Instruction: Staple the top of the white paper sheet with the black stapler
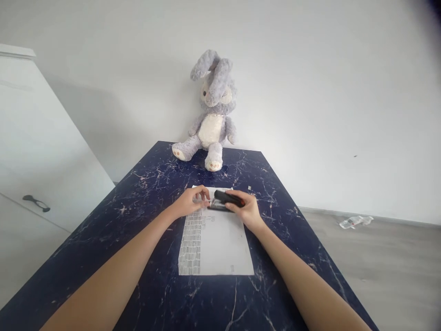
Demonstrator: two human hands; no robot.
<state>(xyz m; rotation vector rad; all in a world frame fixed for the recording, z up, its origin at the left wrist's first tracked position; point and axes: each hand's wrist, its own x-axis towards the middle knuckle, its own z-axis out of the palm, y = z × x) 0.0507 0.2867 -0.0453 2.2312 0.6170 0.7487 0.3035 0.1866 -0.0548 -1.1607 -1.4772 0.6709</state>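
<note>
The right hand (pixel 247 212) grasps a black stapler (pixel 229 198), fingers wrapped round its rear end, where a red detail shows. The stapler stands over the upper part of a printed paper (pixel 225 243), its top arm raised off its base — the two parts are visibly apart at the front. The left hand (pixel 193 201) is at that front end, fingers curled, fingertips at or just beside the stapler's mouth; whether they pinch anything cannot be told. The paper lies flat on a dark blue marbled table (pixel 165 285), dense print running down its left side. A small pale item (pixel 249 188) lies beyond the right hand. At the far edge sits a grey plush rabbit (pixel 212 124) — upright, against the white wall (pixel 310 92).
</note>
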